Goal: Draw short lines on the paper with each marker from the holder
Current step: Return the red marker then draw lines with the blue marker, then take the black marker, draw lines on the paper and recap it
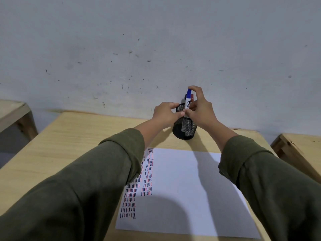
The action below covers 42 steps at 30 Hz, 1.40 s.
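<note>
Two hands are working at the black mesh holder [184, 126], which is standing on the desk [73, 136] just beyond the far edge of the paper [182, 188], close to the wall. In the head view, the only one you have, your left hand [166, 114] is wrapping the holder's rim from its left side, grip closed on it and steadying it. Your right hand [200, 108] is closing its grip on the blue-capped marker [188, 100], thumb and fingers pinching the white barrel at the rim while the forefinger is arching over the cap. That marker is sitting upright, its lower end inside the holder. Just behind it a red-capped marker [192, 97] is poking up from the holder too, and a dark cap is barely showing beside them; how many more are inside you cannot tell.

On the paper, nearer to you than the holder, columns of short black, red and blue strokes are filling its left part, with your left sleeve [104, 171] hiding some of them. The right part is lying blank.

Whether the blue marker is coming out or going back in cannot be read from this. If you are drawing it out, the next move is calling for a straight upward lift while the left hand is keeping the holder from tipping, then uncapping and carrying the tip to the blank area beside the last column.
</note>
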Each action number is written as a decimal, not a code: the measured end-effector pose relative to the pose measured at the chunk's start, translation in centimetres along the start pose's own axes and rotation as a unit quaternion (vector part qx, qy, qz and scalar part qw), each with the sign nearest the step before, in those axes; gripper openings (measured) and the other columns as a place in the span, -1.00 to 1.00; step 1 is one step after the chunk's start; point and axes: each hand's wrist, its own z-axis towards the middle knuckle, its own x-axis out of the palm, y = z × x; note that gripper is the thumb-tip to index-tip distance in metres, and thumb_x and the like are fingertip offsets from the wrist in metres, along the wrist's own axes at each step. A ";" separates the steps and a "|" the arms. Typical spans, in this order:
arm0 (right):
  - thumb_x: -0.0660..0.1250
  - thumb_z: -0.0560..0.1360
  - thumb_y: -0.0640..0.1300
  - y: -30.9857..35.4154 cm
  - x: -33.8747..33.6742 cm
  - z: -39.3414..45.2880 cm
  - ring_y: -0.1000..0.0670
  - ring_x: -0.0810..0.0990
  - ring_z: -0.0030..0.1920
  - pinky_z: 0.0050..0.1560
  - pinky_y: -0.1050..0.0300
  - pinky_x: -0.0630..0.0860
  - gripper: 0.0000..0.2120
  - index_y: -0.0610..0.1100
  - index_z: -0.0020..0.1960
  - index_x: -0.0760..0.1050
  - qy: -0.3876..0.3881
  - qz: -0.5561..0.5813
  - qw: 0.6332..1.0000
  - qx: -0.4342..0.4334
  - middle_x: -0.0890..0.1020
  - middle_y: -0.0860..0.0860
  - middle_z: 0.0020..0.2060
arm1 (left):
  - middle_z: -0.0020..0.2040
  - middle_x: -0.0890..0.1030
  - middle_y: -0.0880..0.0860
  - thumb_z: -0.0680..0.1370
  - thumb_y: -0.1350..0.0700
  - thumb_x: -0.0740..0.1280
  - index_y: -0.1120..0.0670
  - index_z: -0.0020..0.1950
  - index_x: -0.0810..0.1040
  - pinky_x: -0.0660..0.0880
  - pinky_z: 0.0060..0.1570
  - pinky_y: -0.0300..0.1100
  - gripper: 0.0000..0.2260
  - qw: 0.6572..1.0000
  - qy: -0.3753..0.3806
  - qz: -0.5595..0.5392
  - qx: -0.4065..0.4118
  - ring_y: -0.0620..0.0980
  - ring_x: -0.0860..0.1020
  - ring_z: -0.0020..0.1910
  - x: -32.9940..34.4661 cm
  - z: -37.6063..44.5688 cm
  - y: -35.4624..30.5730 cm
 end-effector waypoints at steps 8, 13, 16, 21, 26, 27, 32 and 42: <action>0.39 0.36 -0.32 -0.4 0.4 0.2 -0.13 0.58 -0.15 -0.15 0.19 0.39 -0.43 -0.04 0.31 0.31 0.016 -0.022 1.000 0.001 0.60 -0.14 -0.20 | 0.30 0.57 0.00 0.48 0.04 0.39 0.02 0.32 0.51 0.32 0.06 -0.33 -0.59 1.000 -0.008 -0.013 -0.002 -0.01 0.48 0.30 -0.2 -0.2 -0.6; 0.35 0.44 -0.27 -0.3 0.4 0.3 -0.12 0.62 -0.03 -0.04 0.20 0.46 -0.52 -0.02 0.31 0.39 0.019 -0.013 1.000 0.004 0.66 -0.15 -0.11 | 0.31 0.55 0.02 0.48 0.03 0.39 0.03 0.35 0.49 0.37 -0.04 -0.32 -0.56 1.000 -0.007 -0.022 -0.007 -0.02 0.50 0.27 -0.2 -0.3 -0.5; 0.17 0.52 -0.26 -0.1 0.4 0.4 -0.14 0.61 -0.03 0.11 0.06 0.54 -0.57 -0.01 0.36 0.41 0.003 0.007 1.000 0.016 0.65 -0.14 -0.09 | 0.29 0.57 0.02 0.48 0.03 0.40 0.02 0.34 0.50 0.37 -0.05 -0.32 -0.57 1.000 -0.009 -0.022 -0.008 -0.02 0.52 0.24 -0.2 -0.3 -0.5; 0.11 0.51 -0.36 0.4 -0.2 0.7 -0.12 0.60 -0.02 0.16 0.04 0.52 -0.49 -0.09 0.42 0.33 0.019 -0.011 0.999 0.048 0.62 -0.14 0.00 | 0.29 0.58 0.01 0.46 0.03 0.41 0.04 0.32 0.51 0.33 0.04 -0.33 -0.57 1.000 -0.015 -0.015 -0.009 -0.02 0.51 0.26 -0.1 -0.3 -0.6; 0.10 0.49 -0.36 0.5 0.0 1.1 -0.22 0.61 0.03 0.18 -0.09 0.52 -0.48 -0.09 0.41 0.36 0.036 -0.035 0.997 0.055 0.59 -0.23 0.11 | 0.28 0.58 0.02 0.47 0.04 0.41 0.03 0.32 0.52 0.36 -0.03 -0.33 -0.58 1.000 -0.012 -0.020 -0.011 -0.02 0.53 0.23 -0.2 -0.2 -0.7; 0.11 0.48 -0.35 0.4 0.0 1.1 -0.23 0.61 0.02 0.16 -0.11 0.53 -0.48 -0.08 0.41 0.36 0.037 -0.029 0.997 0.059 0.60 -0.23 0.09 | 0.28 0.58 0.02 0.47 0.04 0.41 0.03 0.32 0.51 0.36 -0.04 -0.33 -0.58 1.000 -0.012 -0.022 -0.011 -0.03 0.53 0.23 -0.3 -0.3 -0.8; 0.22 0.47 -0.30 0.6 -0.4 1.2 -0.10 0.52 -0.08 -0.03 0.13 0.47 -0.58 -0.08 0.30 0.40 0.035 -0.048 0.996 0.059 0.58 -0.15 -0.07 | 0.28 0.58 0.03 0.47 0.05 0.41 0.04 0.32 0.51 0.37 -0.05 -0.32 -0.58 1.000 -0.013 -0.024 -0.014 -0.02 0.53 0.22 -0.2 -0.3 -0.8; 0.27 0.44 -0.33 1.5 -0.6 0.5 -0.11 0.53 -0.18 -0.29 0.13 0.45 -0.64 -0.08 0.17 0.31 -0.005 -0.002 0.999 0.046 0.52 -0.08 -0.13 | 0.36 0.50 0.04 0.49 -0.03 0.37 0.08 0.42 0.35 0.32 0.31 -0.10 -0.46 0.999 -0.018 0.007 -0.026 0.03 0.40 0.38 0.1 -0.7 -1.2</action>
